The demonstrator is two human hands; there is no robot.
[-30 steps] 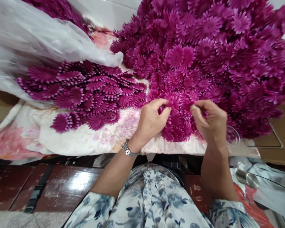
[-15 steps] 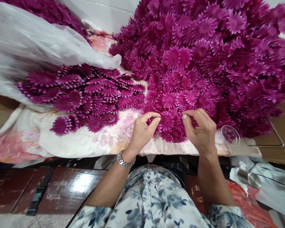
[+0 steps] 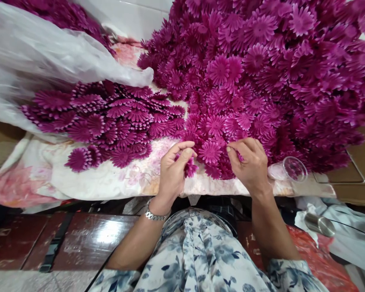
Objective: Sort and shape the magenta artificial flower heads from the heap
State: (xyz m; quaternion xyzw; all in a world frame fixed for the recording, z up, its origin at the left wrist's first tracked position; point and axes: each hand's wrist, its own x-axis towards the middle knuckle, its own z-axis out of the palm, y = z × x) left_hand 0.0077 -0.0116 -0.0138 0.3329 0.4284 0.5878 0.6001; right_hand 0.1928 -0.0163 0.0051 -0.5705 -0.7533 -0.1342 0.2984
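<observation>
My left hand point(image 3: 174, 168) is closed in a pinch at the front of the table. A magenta artificial flower point(image 3: 190, 167) shows just behind its thumb and finger, partly hidden by them, and seems held there. My right hand point(image 3: 250, 164) is pinched too, thumb against forefinger, a short way to the right; whatever it grips is too small or hidden. Between the hands, a magenta flower head point(image 3: 211, 152) lies face up at the front of a big heap of loose flowers point(image 3: 258, 77). Flatter stacks of petal layers point(image 3: 109, 121) lie to the left.
A white plastic bag point(image 3: 63, 56) drapes over the stacks at left. A clear plastic cup point(image 3: 295, 168) lies on its side near my right wrist. The floral cloth point(image 3: 109, 184) covers the table to its front edge. A metal cylinder point(image 3: 319, 225) sits lower right.
Both hands have shifted left. The left one moved further from the flower head between them, and the flower at its fingertips went along with it. Both pinches remain closed.
</observation>
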